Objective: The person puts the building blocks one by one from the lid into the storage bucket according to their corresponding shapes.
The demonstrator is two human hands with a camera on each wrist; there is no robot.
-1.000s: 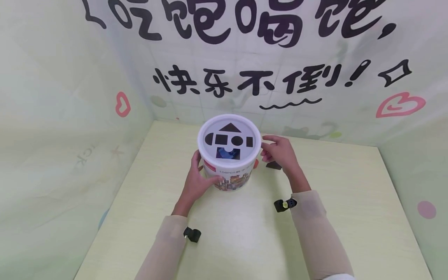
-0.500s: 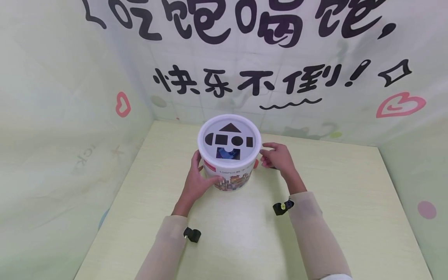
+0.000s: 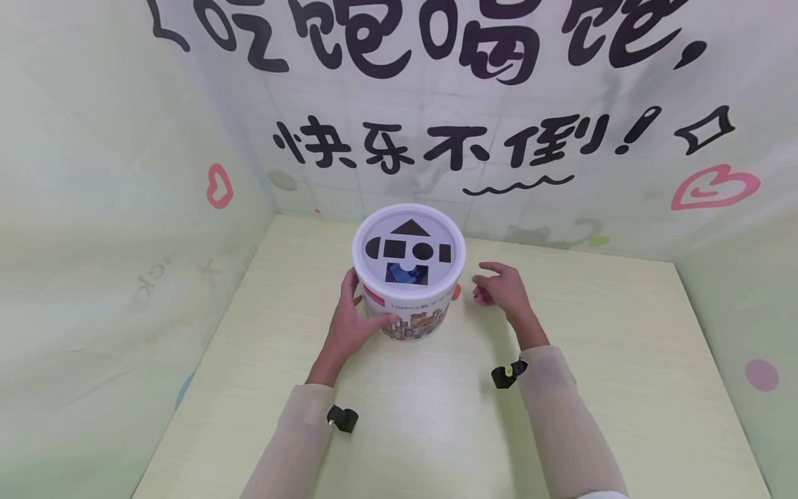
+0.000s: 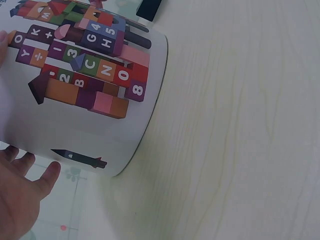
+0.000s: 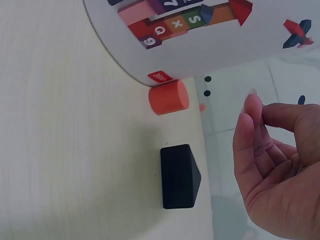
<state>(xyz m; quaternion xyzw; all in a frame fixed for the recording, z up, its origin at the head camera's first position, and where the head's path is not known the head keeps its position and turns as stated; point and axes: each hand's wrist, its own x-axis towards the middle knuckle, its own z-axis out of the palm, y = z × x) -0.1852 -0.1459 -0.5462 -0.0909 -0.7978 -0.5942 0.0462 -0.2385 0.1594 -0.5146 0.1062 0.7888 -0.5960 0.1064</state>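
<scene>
A white plastic bucket [image 3: 408, 305], printed with colourful blocks, stands upright in the head view; its lid [image 3: 408, 211] has several shaped holes. A blue piece [image 3: 402, 274] shows through the lower hole. My left hand [image 3: 355, 326] grips the bucket's left side, thumb across the front. My right hand [image 3: 503, 290] hovers to the bucket's right, apart from it, fingers loosely bent with nothing seen between them. Below that hand, a dark triangular block [image 5: 179, 176] lies on the table in the right wrist view. An orange cylinder block [image 5: 168, 97] sits beside the bucket's base.
The pale wooden table [image 3: 611, 388] is enclosed by white printed sheets [image 3: 436, 90] at the back and both sides. Small black cameras [image 3: 508, 374] sit at both wrists.
My right hand has moved down toward the table and then slightly right, away from the bucket's rim, covering most of the dark block from the head view. My left hand and the bucket stay put.
</scene>
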